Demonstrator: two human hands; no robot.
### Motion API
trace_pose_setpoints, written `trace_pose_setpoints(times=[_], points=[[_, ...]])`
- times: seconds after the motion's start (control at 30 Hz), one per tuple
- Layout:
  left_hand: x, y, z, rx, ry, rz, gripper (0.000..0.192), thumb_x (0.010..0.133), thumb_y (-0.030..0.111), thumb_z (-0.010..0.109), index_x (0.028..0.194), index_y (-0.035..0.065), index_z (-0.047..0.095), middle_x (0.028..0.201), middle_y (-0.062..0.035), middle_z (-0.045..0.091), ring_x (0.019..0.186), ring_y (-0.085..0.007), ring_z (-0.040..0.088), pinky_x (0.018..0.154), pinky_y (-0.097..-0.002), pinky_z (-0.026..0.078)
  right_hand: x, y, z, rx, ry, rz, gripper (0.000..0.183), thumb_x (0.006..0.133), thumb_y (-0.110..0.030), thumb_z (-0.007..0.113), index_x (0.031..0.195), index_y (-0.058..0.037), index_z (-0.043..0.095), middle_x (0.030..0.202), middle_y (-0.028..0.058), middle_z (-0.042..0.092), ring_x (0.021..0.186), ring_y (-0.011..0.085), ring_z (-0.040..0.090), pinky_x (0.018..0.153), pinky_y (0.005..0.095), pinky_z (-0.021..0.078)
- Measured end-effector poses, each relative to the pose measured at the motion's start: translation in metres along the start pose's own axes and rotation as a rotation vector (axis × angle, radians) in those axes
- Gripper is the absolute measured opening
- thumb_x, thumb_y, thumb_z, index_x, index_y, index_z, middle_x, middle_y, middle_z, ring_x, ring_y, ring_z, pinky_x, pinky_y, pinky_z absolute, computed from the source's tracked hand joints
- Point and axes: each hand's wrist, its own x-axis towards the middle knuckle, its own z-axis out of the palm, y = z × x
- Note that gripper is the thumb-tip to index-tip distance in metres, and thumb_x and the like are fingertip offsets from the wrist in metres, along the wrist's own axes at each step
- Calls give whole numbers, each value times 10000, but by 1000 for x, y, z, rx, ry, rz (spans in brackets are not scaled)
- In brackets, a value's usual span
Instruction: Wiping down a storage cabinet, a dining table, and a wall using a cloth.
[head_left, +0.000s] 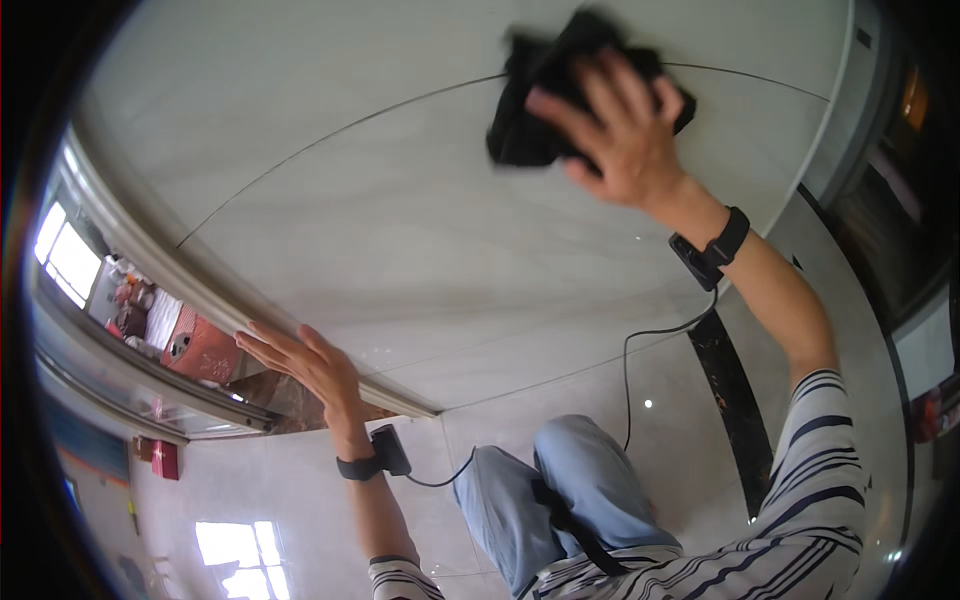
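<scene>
My right hand (622, 135) is spread over a bunched black cloth (525, 127), pressing it on the glossy pale tiled wall (405, 225) above a thin curved joint line. Both hand and cloth are blurred. My left hand (315, 367) holds nothing; its fingers are extended beside the light door frame (195, 285) at the wall's left edge, and whether they touch it I cannot tell. Each wrist carries a black strap with a small dark device and a cable.
Through the doorway at left show a pink bedspread (206, 349) and a window (67, 255). A red box (165, 459) stands on the tiled floor (300, 495) at lower left. A dark floor strip (731, 412) runs at right. A cable hangs near my knees.
</scene>
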Motion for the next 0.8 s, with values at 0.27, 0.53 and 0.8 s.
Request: trace_pose_setpoints(times=[0.27,0.53,0.8], points=[[-17,93,81,45,121,483,636,972,331,389,1455,-53,238,1511,-302,168,1405,-466,118,1126,-566,125,-249,-2,27,-134,-268,-338,415,676,-595,654,1078,-518,585,856,-49,525,1073,170,513,786,437,265],[-29,83,92,112,373,531,626,1001,397,238,1468,-21,253,1530,-232,216,1421,-369,206,1135,-498,166,-161,207,-41,-141,333,344,547,864,-370,550,1310,-59,487,1386,233,406,1260,426,365,988,548,228],[-19,82,96,114,347,517,640,1007,422,230,1475,-15,234,1539,-222,196,1428,-368,185,1141,-497,150,-309,143,3,-137,246,658,557,874,-244,535,1343,30,413,1466,327,261,1343,481,251,1085,590,116]])
